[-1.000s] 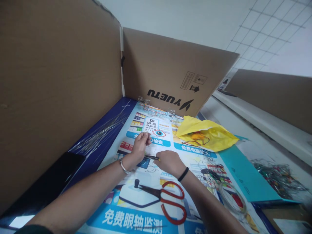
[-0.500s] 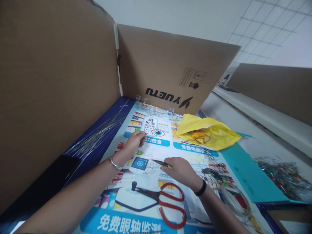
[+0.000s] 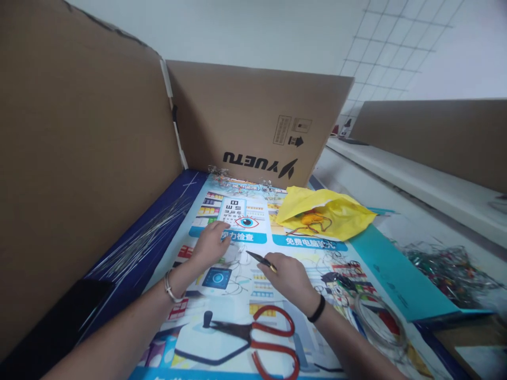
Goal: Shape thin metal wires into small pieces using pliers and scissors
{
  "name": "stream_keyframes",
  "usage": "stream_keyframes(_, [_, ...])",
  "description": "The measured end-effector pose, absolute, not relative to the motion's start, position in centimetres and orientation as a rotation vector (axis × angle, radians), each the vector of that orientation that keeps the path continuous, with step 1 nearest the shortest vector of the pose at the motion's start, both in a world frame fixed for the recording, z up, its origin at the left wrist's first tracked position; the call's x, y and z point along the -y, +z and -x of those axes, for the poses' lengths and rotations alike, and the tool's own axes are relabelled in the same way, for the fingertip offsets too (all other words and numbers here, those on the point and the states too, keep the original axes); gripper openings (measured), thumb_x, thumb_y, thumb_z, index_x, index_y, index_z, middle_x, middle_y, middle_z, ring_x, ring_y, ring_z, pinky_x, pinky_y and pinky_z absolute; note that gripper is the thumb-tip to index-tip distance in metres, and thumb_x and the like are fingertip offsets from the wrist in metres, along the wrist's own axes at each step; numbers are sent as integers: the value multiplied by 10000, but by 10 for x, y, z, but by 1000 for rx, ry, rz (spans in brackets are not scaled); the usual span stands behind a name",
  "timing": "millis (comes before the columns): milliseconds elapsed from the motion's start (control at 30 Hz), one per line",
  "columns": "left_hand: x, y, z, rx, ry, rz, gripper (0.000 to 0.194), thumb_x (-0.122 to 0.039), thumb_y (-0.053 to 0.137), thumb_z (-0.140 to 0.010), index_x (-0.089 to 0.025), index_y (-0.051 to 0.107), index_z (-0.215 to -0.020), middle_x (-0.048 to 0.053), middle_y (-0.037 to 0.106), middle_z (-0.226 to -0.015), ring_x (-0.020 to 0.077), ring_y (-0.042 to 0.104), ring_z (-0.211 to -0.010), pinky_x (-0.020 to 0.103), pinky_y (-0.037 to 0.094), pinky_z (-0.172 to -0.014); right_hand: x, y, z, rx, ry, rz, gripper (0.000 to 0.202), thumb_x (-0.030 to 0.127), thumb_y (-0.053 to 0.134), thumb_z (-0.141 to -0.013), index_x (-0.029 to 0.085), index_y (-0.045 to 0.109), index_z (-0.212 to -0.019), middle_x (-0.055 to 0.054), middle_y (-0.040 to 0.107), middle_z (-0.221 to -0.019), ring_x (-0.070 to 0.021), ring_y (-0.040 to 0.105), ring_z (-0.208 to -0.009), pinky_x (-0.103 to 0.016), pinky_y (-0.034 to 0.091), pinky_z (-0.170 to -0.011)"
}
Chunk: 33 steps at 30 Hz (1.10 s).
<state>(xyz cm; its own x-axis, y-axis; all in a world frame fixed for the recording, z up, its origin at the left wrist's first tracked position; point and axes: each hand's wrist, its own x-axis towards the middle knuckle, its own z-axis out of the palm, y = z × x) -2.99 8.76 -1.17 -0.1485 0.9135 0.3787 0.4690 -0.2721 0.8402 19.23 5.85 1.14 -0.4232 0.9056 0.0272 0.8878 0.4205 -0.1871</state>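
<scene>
My right hand [image 3: 289, 274] is wrapped round a pair of needle-nose pliers [image 3: 259, 258]; their dark pointed jaws aim left and the handles are mostly hidden in the palm. Left of the jaws is my left hand [image 3: 212, 244], its thumb and fingers apart, with no held thing visible between them. Fine loose wires [image 3: 237, 274] lie on the printed poster [image 3: 257, 237] below and between both hands, too thin to make out well. Nearer to me rest large scissors [image 3: 253, 332] with red handles, their blades pointing left.
A yellow bag [image 3: 344, 216] with orange material in its mouth lies behind my right hand. Straight wires [image 3: 146, 237] lie along the left edge. At right are a wire coil [image 3: 380, 322] and a tangled heap [image 3: 447, 269]. Cardboard panels [image 3: 253, 105] stand behind and left.
My left hand's thumb and fingertips have moved apart from a pinch. The pliers stay in my right hand. The whole view has shifted, with things appearing further left.
</scene>
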Motion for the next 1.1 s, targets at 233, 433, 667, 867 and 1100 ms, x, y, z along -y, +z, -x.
stream_keyframes(233, [-66,29,15,-1287,1206,-1811,203,-280,568,-764,-245,704,-910,36,715,-848,199,640,-798,266,464,-729,-59,9,-194,2423,-14,1507,243,395,435,-874,204,578,-832,-16,616,-815,-145,559,-784,-228,325,-634])
stream_keyframes(433, [-49,62,15,-1268,1073,-2122,182,-262,597,-752,-274,720,-885,37,728,-865,200,662,-798,268,478,-713,-50,27,-193,2366,-168,1352,194,352,475,-859,205,583,-793,-23,599,-784,-150,526,-751,-243,305,-633])
stream_keyframes(667, [-34,87,19,-1212,1190,-2182,190,-229,603,-737,-285,723,-873,26,725,-786,184,648,-700,280,484,-684,-40,53,-189,2346,-279,1225,151,302,494,-842,207,586,-767,-27,575,-736,-159,499,-721,-261,296,-644])
stream_keyframes(867, [-29,96,22,-1182,1251,-2110,171,-222,612,-719,-289,728,-825,15,714,-750,187,626,-672,287,465,-683,-43,58,-184,2351,-313,1179,190,311,474,-855,204,587,-746,-28,571,-718,-153,496,-708,-260,291,-634])
stream_keyframes(1100, [-30,90,21,-1227,1193,-2011,108,-218,622,-714,-251,718,-750,0,670,-665,140,567,-616,212,384,-595,-42,58,-183,2398,-306,1233,156,314,492,-844,208,582,-776,-29,574,-750,-161,493,-731,-264,289,-648])
